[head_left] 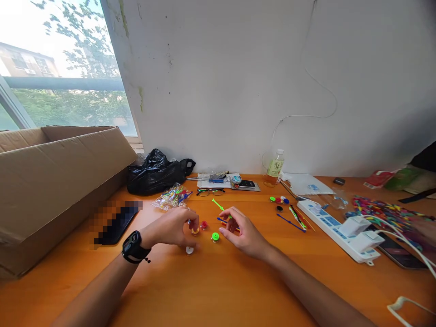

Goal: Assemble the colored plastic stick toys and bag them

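Note:
My left hand (175, 227), with a black watch on its wrist, rests on the orange table (218, 290) with fingers curled around a small orange disc (195, 231). A red disc (203, 225), a green disc (215, 236) and a white disc (189, 250) lie close by. My right hand (243, 234) sits just right of the green disc, fingers bent and pinched on thin coloured sticks (223, 221). One light green stick (218, 205) lies just beyond the hands.
A big open cardboard box (51, 181) fills the left. A phone (117, 222), a bag of sticks (172, 196), a black plastic bag (155, 172), glasses (210, 191), a bottle (274, 168), a power strip (340, 229) and coloured pieces (384, 211) lie around.

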The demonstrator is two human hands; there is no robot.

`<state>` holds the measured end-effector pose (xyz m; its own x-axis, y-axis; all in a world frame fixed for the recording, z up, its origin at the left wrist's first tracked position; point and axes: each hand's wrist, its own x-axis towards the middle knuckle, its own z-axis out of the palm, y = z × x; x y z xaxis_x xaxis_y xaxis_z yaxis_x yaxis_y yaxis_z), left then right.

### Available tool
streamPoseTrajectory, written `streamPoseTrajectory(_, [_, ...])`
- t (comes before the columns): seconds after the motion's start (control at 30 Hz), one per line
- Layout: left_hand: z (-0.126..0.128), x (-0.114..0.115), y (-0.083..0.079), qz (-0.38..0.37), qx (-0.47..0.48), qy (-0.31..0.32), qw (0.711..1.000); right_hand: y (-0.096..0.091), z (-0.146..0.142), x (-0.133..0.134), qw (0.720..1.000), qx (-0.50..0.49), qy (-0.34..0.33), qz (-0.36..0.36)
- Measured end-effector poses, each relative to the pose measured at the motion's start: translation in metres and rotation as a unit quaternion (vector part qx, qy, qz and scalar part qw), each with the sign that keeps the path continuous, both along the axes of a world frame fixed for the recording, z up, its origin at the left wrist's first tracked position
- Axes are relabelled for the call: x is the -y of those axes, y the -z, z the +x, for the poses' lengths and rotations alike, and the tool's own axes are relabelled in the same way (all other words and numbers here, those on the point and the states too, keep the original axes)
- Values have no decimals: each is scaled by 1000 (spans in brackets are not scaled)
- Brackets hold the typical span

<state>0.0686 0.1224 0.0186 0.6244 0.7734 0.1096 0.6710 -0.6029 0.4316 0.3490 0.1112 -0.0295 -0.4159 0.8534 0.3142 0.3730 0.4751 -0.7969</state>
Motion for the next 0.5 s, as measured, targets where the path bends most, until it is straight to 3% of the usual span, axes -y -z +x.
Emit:
streamPoseTrajectory(0.13, [-1, 3, -3, -107, -9, 37, 993, 1, 1, 0, 1000, 7, -2, 4])
streamPoseTrajectory(0.37, [-2, -4, 3, -56, -24, -42, 997, 1, 0, 1, 1000, 10, -5, 2])
streamPoseTrajectory(0.5, [-12, -6, -2, -45, -29, -14, 998, -1, -1, 2, 1000, 10, -11, 4])
